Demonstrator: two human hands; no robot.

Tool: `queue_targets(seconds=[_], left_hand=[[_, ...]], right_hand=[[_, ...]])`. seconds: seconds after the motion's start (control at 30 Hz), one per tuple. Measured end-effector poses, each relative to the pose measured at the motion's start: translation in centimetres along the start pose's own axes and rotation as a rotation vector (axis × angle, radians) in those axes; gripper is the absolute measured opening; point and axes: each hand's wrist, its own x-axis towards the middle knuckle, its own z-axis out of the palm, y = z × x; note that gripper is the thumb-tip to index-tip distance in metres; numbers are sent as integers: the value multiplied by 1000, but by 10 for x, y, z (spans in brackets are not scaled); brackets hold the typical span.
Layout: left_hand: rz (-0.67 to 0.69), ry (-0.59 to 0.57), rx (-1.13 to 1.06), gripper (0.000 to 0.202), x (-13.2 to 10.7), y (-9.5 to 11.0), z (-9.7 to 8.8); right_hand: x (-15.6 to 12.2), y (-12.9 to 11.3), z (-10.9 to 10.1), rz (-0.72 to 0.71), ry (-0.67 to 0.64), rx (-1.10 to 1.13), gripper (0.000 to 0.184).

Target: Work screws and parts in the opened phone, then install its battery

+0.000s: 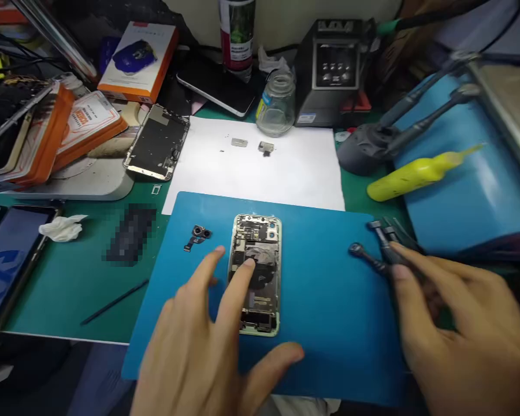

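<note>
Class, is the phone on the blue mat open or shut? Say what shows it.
Open: the phone lies with its internal parts uncovered and visible.

Boxed pack [138,63]: far left, white-faced with orange sides, a blue shape printed on it.
Orange packages [84,130]: left, heaped near the boxed pack.
Dark slab [216,85]: far, lying flat, silver along its edge.
Labelled container [238,37]: far, upright behind the glass jar.
Glass jar [276,110]: far, clear, upright, just left of the black unit.
Black unit [329,101]: far right, buttons on its front panel.
Yellow bottle [405,179]: right, lying down, nozzle pointing right.
Crumpled tissue [63,229]: left, white, on the green surface [69,294].
</note>
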Motion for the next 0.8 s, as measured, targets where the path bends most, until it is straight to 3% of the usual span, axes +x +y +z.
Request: queue_targets(seconds=[0.1,0.2,0.3,0.4,0.53,0.7,0.8], left_hand=[[32,1,95,75,5,24,19],[7,12,67,68,8,32,28],[94,23,-57,66,2,18,26],[220,-57,-174,75,-10,-6,19],[193,-137,-222,78,-23,-29,16],[226,-26,-112,66,-21,-31,26],[204,-28,-134,54,-16,-31,26]], right_hand=[[-4,9,-5,-98,-46,1,30],[-13,12,-11,-136,-75,39,28],[-16,15,-20,-97,-66,73,26],[-5,24,-32,43,-10,46,25],[15,40,-46,168,-82,-16,31],[29,42,-45,153,-222,-185,38],[31,34,-36,103,-273,-291,38]])
